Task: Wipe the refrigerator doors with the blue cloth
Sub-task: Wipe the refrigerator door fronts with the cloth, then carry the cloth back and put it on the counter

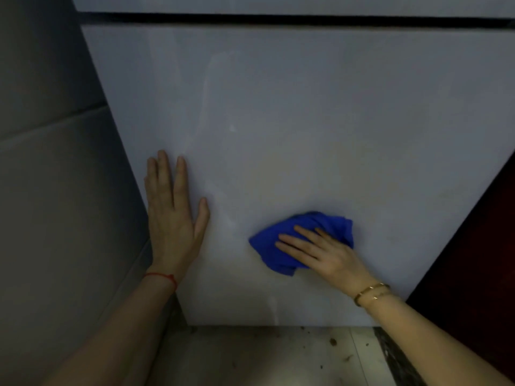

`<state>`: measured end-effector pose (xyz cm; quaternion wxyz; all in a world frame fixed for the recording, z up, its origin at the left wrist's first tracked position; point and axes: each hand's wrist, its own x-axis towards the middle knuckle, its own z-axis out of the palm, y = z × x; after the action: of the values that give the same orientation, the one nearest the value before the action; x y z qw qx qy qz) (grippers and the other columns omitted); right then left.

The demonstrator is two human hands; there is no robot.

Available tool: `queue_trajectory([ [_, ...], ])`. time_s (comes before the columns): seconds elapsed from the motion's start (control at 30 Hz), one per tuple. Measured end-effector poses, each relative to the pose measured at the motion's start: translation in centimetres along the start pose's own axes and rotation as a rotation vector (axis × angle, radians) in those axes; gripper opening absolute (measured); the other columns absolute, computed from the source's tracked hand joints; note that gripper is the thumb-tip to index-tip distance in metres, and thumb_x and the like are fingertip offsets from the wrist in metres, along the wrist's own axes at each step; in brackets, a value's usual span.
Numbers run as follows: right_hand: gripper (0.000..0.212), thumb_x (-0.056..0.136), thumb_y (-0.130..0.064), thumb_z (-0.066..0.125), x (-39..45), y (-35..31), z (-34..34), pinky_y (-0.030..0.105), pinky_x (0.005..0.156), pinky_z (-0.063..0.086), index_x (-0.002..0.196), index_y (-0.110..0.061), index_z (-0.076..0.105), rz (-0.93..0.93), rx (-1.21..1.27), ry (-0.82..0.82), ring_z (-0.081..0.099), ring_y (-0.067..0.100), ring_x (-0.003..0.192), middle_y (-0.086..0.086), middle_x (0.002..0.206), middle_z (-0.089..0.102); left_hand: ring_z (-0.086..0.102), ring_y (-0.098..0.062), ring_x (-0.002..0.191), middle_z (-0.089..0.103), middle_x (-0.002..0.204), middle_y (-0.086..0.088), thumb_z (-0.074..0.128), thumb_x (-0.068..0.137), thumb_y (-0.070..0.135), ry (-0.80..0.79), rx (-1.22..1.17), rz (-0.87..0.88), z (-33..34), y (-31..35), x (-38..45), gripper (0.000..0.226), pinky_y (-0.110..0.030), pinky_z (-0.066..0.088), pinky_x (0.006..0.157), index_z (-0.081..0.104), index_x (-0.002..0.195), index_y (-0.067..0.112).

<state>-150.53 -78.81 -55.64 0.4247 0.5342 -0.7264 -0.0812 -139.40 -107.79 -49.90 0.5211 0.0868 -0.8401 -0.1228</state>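
Blue cloth: lay bunched and crumpled under the right hand, pressed flat against the lower refrigerator door; its folds stuck out past the fingertips and above the knuckles.

Right hand: fingers were stretched out and slightly spread on top of the cloth, palm down, pressing it to the door rather than closing around it.

Gold bracelet: sat on the right wrist, just behind the hand.

Lower refrigerator door: was a pale, glossy panel reaching from beneath both hands to well above them; faint smears and streaks showed on it above the left hand and between the two hands.

Left hand: lay open and flat on the door, well to the left of the cloth, fingers extended upward and thumb splayed toward the right hand; it held nothing and sat close to the door's left edge.

Red string: was tied around the left wrist.

Dark gap: ran across the door front far above both hands, with another pale panel beyond it.

Grey wall: stood beside the left arm, marked by faint lines.

Floor: was pale tile between the forearms, below the door's bottom edge, scattered with dark specks of debris.

Dark red surface: stood to the outside of the right arm.
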Motion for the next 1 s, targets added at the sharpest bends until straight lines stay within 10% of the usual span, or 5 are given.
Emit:
queue_trajectory([
  [0.1, 0.058, 0.096, -0.01, 0.037, -3.2, 1.4, -0.2, 0.035, 0.117, 0.024, 0.15, -0.023, 0.02, -0.054, -0.055, -0.096, 0.029, 0.02, 0.14, -0.004, 0.155, 0.026, -0.004, -0.026, 0.153, 0.006, 0.163, -0.019, 0.048, 0.098, 0.027, -0.011, 0.022, 0.012, 0.0, -0.3, -0.6, 0.069, -0.05, 0.008, 0.126, 0.014, 0.155, 0.008],
  [0.2, 0.048, 0.105, -0.01, 0.02, -3.9, 3.5, -2.0, 0.035, 0.124, 0.009, 0.151, -0.02, 0.017, -0.051, -0.039, -0.125, 0.018, 0.02, 0.146, -0.004, 0.162, 0.009, -0.004, -0.027, 0.154, 0.005, 0.164, -0.017, 0.05, 0.098, 0.026, -0.055, 0.003, -0.006, -0.2, -0.3, -1.7, 0.07, -0.049, 0.009, 0.126, 0.015, 0.155, 0.008],
  [0.47, 0.051, 0.088, 0.013, 0.043, 8.1, 4.5, -14.3, 0.042, 0.112, 0.036, 0.134, -0.006, 0.052, 0.595, 0.416, 0.266, 0.047, 0.024, 0.132, 0.009, 0.143, 0.048, 0.035, -0.033, 0.142, 0.04, 0.15, -0.018, 0.06, 0.091, 0.016, -0.096, -0.04, -0.032, -4.0, 2.2, -0.6, 0.058, -0.032, 0.019, 0.124, 0.041, 0.143, -0.001],
  [0.67, 0.046, 0.092, -0.009, 0.051, 8.8, 1.3, -21.5, 0.014, 0.105, 0.039, 0.136, -0.023, 0.049, 1.053, 0.868, -0.144, 0.05, 0.006, 0.124, -0.009, 0.135, 0.053, 0.058, -0.018, 0.111, 0.063, 0.123, 0.0, 0.042, 0.095, 0.038, -0.524, -0.228, -0.339, -12.5, 6.9, 5.3, 0.039, -0.026, 0.044, 0.1, 0.061, 0.124, 0.019],
  [1.0, 0.031, 0.09, -0.012, 0.061, 11.1, 9.2, -45.1, 0.026, 0.081, 0.047, 0.122, -0.009, 0.059, 1.425, 0.992, -0.765, 0.063, 0.021, 0.097, 0.01, 0.108, 0.066, 0.069, -0.023, 0.099, 0.073, 0.109, -0.002, 0.071, 0.082, 0.019, -1.254, -0.086, -0.661, -33.1, 17.9, 18.5, 0.036, -0.026, 0.047, 0.079, 0.067, 0.119, 0.021],
])
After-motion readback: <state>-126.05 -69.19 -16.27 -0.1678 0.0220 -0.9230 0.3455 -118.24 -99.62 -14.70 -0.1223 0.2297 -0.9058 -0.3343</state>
